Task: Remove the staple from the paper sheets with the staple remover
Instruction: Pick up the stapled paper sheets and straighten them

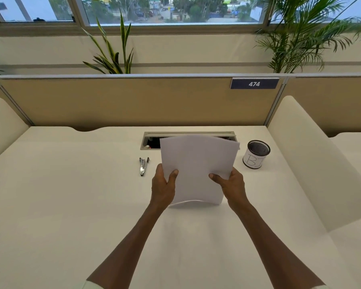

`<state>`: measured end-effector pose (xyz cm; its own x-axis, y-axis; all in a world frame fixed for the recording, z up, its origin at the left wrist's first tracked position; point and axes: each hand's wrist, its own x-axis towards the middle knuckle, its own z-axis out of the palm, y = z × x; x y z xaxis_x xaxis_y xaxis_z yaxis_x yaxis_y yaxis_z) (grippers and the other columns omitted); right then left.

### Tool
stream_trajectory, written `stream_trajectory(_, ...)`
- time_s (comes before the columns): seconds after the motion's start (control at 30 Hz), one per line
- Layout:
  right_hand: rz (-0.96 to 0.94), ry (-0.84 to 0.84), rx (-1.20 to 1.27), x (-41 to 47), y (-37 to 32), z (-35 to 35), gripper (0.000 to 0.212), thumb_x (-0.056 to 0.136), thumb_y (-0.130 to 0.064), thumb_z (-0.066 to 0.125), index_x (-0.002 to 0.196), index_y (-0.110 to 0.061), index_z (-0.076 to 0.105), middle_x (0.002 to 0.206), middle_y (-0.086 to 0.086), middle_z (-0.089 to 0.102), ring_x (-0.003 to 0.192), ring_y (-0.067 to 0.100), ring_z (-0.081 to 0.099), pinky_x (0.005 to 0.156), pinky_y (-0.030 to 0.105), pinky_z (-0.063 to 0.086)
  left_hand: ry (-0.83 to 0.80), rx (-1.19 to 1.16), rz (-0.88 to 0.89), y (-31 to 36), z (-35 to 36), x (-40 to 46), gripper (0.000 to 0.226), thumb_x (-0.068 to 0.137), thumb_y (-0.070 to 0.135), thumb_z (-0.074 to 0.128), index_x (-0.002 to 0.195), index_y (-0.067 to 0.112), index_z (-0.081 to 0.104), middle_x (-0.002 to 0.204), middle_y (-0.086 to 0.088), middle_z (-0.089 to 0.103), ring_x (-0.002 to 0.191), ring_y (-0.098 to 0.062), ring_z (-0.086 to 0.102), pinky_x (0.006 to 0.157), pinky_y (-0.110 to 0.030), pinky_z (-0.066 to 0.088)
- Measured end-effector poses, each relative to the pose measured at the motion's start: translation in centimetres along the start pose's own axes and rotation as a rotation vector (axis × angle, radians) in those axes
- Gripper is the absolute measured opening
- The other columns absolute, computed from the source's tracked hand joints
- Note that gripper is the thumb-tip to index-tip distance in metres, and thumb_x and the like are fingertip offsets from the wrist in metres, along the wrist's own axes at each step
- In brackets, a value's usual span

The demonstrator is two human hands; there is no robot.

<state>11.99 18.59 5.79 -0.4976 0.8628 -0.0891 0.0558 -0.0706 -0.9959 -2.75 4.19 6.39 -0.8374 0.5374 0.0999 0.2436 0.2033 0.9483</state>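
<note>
Two hands have the paper sheets [196, 170] up off the worktop [71, 205], held almost upright, and the stack bows gently along its lower edge. Left hand [163, 188] pinches the left edge, thumb across the front; right hand [231, 186] does the same on the right edge, so the fingers of both are closed on the paper. The sheets face the camera blank and white, and I can't make out a staple from here. Just left of the sheets, the staple remover [143, 166] lies flat on the worktop, metal with dark tips, untouched. Right of the sheets stands a black mesh pen cup [256, 154] with a white label wrapped round it; what's inside, I cannot tell. Behind the sheets, a cable tray [152, 140] is sunk into the worktop, with dark and red bits showing inside. Beyond the sheets, a tan partition carries a blue sign [254, 83] reading 474, with plants and windows above.
</note>
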Motion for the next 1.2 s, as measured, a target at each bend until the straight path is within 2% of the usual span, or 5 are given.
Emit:
stream_trajectory(0.13, 0.035, 0.014, 0.011, -0.4, 0.3, 0.2, 0.038, 0.073, -0.003, 0.081, 0.108, -0.008, 0.069, 0.098, 0.004, 0.073, 0.084, 0.017, 0.068, 0.057, 0.007, 0.050, 0.007, 0.004, -0.041, -0.6, 0.3, -0.7, 0.026, 0.097, 0.020, 0.050, 0.119, 0.008, 0.048, 0.112, -0.004, 0.062, 0.097, -0.023, 0.059, 0.065, -0.008, 0.041)
stream_trajectory(0.33, 0.035, 0.016, 0.014, -0.5, -0.1, 0.2, 0.036, 0.073, -0.005, 0.081, 0.107, -0.009, 0.068, 0.095, 0.002, 0.073, 0.082, 0.013, 0.068, 0.061, 0.013, 0.050, 0.043, 0.000, -0.027, 0.3, 0.3, -0.9, 0.026, 0.098, 0.017, 0.047, 0.121, 0.006, 0.046, 0.110, -0.002, 0.058, 0.092, -0.020, 0.055, 0.062, -0.003, 0.043)
stream_trajectory(0.73, 0.087, 0.017, -0.019, -0.9, 2.0, 0.4, 0.038, 0.073, -0.007, 0.082, 0.109, -0.007, 0.069, 0.098, 0.005, 0.074, 0.089, 0.021, 0.069, 0.067, 0.019, 0.048, 0.028, 0.049, -0.081, -0.5, 0.6, -2.3, 0.021, 0.098, 0.015, 0.047, 0.115, 0.003, 0.045, 0.107, -0.007, 0.058, 0.089, -0.024, 0.055, 0.068, -0.021, 0.040)
stream_trajectory(0.9, 0.105, 0.018, -0.016, -1.0, 2.2, 0.6, 0.040, 0.073, -0.007, 0.082, 0.111, -0.008, 0.069, 0.099, 0.006, 0.073, 0.087, 0.017, 0.068, 0.067, 0.018, 0.047, 0.047, 0.074, -0.087, -0.5, 0.5, -2.6, 0.022, 0.098, 0.014, 0.045, 0.117, 0.002, 0.044, 0.107, -0.004, 0.055, 0.090, -0.022, 0.053, 0.060, -0.008, 0.040)
stream_trajectory(1.2, 0.117, -0.003, -0.078, -0.9, 2.8, 0.6, 0.037, 0.075, -0.007, 0.080, 0.110, -0.009, 0.068, 0.101, 0.006, 0.074, 0.095, 0.024, 0.068, 0.068, 0.019, 0.048, 0.030, 0.110, -0.121, -0.7, 0.3, -2.3, 0.018, 0.098, 0.012, 0.045, 0.113, 0.001, 0.044, 0.104, -0.006, 0.056, 0.086, -0.025, 0.053, 0.070, -0.024, 0.038)
